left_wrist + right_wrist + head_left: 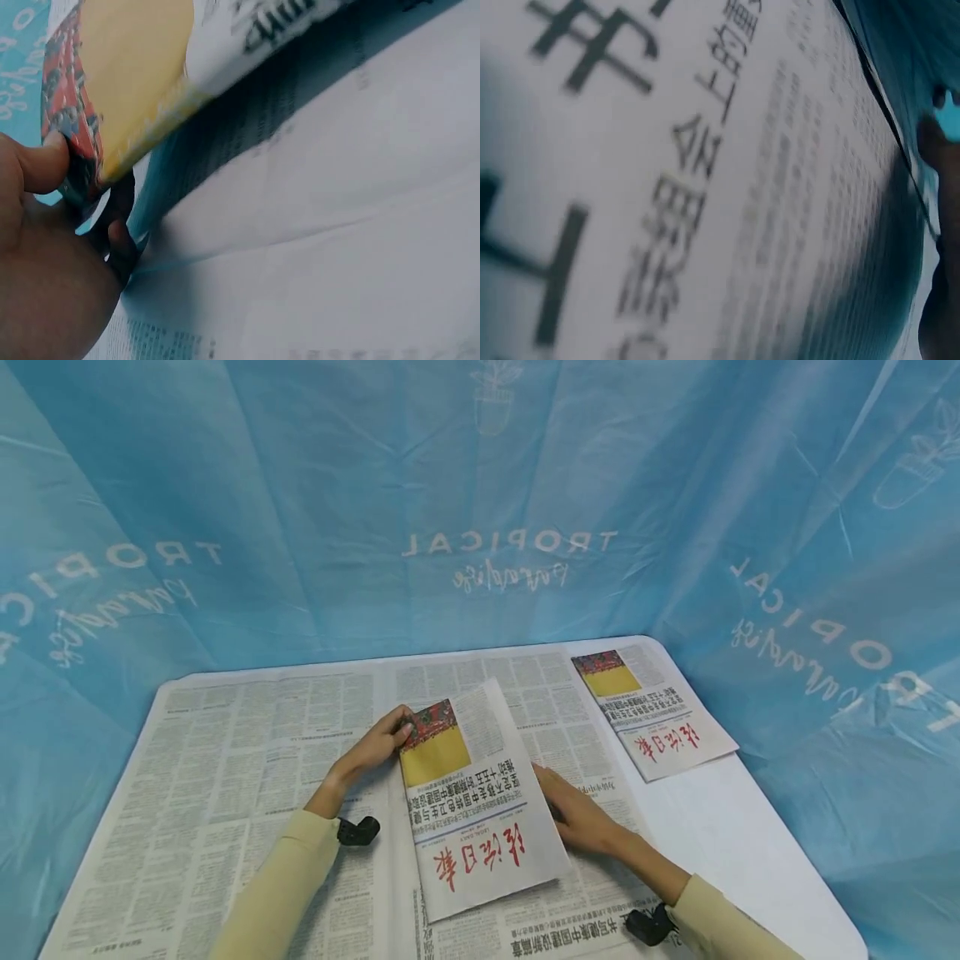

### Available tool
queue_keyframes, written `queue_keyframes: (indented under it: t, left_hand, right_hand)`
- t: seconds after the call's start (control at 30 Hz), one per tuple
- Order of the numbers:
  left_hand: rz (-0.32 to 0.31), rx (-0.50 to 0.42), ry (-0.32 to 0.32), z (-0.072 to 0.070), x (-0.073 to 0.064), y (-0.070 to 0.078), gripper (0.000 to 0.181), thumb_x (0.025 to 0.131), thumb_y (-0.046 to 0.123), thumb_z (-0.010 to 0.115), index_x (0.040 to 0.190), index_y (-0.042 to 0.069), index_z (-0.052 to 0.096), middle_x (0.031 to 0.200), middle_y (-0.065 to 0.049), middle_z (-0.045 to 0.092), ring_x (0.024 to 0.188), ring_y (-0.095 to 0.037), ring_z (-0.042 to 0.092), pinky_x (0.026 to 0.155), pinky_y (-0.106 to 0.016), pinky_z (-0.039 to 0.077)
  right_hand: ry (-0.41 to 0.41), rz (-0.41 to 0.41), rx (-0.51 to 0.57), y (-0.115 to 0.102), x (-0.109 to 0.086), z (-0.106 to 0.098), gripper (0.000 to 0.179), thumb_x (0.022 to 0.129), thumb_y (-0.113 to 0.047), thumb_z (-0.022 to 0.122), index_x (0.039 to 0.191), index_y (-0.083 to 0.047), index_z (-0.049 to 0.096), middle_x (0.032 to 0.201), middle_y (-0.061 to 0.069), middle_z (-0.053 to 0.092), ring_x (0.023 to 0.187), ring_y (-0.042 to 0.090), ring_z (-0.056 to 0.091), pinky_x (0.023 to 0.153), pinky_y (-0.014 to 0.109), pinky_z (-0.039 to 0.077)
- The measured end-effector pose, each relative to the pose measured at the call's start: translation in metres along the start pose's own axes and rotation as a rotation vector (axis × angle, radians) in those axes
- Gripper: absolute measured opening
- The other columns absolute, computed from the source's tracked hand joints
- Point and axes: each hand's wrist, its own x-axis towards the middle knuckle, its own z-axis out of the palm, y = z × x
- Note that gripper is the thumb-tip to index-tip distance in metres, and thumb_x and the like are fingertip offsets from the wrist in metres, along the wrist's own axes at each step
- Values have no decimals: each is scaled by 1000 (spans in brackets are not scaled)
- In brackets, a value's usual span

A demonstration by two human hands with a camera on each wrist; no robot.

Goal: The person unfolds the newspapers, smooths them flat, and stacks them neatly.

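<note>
A folded newspaper point(480, 793) with red title characters and a yellow-and-red picture is tilted up off the newspaper sheets below. My left hand point(378, 743) pinches its far left corner. In the left wrist view, the left thumb point(45, 161) lies on the picture side, with fingers beneath and a shadowed gap under the paper. At the folded newspaper's right edge is my right hand point(581, 814), its fingertips partly hidden by the paper. Its grip is unclear. The right wrist view shows printed paper point(705, 187) up close, with part of the right hand point(941, 172) at the edge.
A second folded newspaper point(652, 714) with the same front page lies at the table's far right. Open newspaper sheets point(262, 777) cover much of the white table point(772, 860). A blue curtain point(480, 485) hangs behind the table and along its sides.
</note>
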Motion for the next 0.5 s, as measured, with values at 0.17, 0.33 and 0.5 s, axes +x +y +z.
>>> queue_keyframes:
  t: [0.17,0.33,0.5]
  left_hand:
    - [-3,34,86,9,2,2,21,107,14,36,96,-3,41,77,-4,37,65,-14,34,65,-29,33]
    - [29,31,151,14,1,0,25,106,15,43,90,-4,47,69,-10,38,58,-15,34,60,-31,35]
    - [85,11,154,10,-5,-6,20,105,12,44,97,-5,53,67,-23,39,55,-14,35,57,-33,36]
  right_hand:
    - [-73,-245,-200,-7,7,2,64,99,-41,53,150,-7,36,153,17,38,142,30,36,116,44,27]
    - [-86,-260,-268,-12,8,1,62,100,-42,50,150,-7,38,155,17,35,144,30,33,114,47,29]
    - [-103,-256,-257,-12,6,1,61,100,-40,50,150,-6,37,154,17,36,143,30,34,114,47,29]
